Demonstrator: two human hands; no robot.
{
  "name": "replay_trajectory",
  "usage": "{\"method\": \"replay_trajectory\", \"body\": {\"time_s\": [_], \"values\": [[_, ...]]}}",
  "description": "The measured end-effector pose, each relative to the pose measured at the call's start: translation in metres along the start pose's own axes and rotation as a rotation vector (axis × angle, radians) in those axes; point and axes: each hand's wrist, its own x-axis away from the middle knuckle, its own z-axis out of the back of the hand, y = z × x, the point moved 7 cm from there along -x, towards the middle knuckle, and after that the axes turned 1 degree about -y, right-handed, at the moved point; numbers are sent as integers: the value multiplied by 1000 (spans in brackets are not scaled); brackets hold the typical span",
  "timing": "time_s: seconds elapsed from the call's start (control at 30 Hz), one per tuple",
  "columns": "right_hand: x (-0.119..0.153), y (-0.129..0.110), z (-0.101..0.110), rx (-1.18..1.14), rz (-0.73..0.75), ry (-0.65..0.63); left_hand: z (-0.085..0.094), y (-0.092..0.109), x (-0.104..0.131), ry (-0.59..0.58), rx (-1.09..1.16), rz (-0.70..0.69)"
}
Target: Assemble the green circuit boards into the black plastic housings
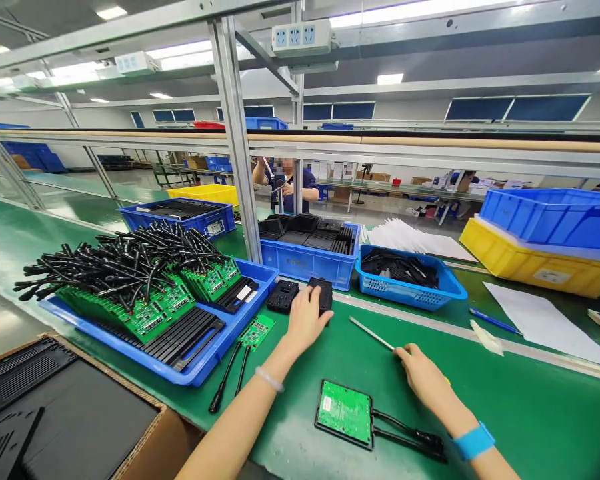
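My left hand (306, 315) reaches forward on the green bench, its fingers and thumb around the near side of a black plastic housing (323, 291). Another black housing (281, 296) lies just left of it. Between the fingers of my right hand (424, 375) is a thin light-grey rod (371, 333), pointing away to the left; a bit of yellow shows behind the hand. Nearer me, a green circuit board (347, 413) sits in a black case, two black cables (413, 437) running out to the right. A smaller-looking board (257, 331) with cables lies left of my left forearm.
A blue tray (195, 378) at left carries many cabled boards. Blue bins (305, 262) of black parts and a blue basket (410, 293) stand behind. White paper (555, 323), a blue pen (495, 321) and stacked bins (535, 257) are right. A person (307, 187) works beyond the frame.
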Motion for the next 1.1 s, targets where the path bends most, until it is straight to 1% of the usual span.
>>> {"method": "replay_trajectory", "body": {"time_s": [0.07,0.1,0.13,0.2,0.27,0.3,0.33,0.4,0.47,0.53,0.57,0.63,0.7,0.73,0.8,0.83,0.87,0.93,0.97,1.0,1.03,1.1], "values": [[10,-19,0,-29,22,2,3,-13,-24,76,10,124],[16,-31,0,-72,51,-13,2,-18,-32,93,29,164],[23,-45,-1,-137,83,-57,0,-22,-39,100,57,191],[38,-72,-8,-293,117,-225,-2,-27,-47,107,135,216],[52,-93,-15,-402,81,-393,-2,-29,-47,132,227,224],[57,-100,-15,-426,47,-428,0,-29,-46,156,278,229],[60,-104,-14,-448,8,-425,3,-29,-43,188,333,233],[63,-107,-8,-513,-79,-377,9,-30,-34,266,459,247],[65,-102,-4,-605,-179,-353,15,-31,-22,337,615,270],[67,-95,-5,-731,-236,-357,16,-33,-7,364,813,297],[69,-93,-8,-836,-248,-374,14,-34,2,352,925,314],[74,-89,-17,-1152,-298,-428,7,-35,21,280,1152,358],[81,-85,-27,-1562,-422,-459,-3,-34,43,173,1346,428],[83,-83,-31,-1761,-506,-440,-9,-33,55,116,1423,469],[87,-81,-32,-2070,-656,-402,-19,-27,77,2,1539,545],[88,-84,-30,-2184,-699,-430,-24,-22,87,-49,1576,572],[88,-88,-26,-2272,-715,-488,-28,-15,96,-104,1623,586],[87,-97,-15,-2382,-680,-614,-36,4,109,-222,1775,576],[85,-99,-10,-2408,-647,-635,-39,15,115,-270,1865,562],[84,-99,-6,-2413,-625,-608,-42,24,119,-307,1944,552],[83,-98,-4,-2392,-619,-549,-45,32,124,-335,1996,553],[84,-94,-4,-2266,-621,-408,-50,40,132,-332,1981,566]]}}
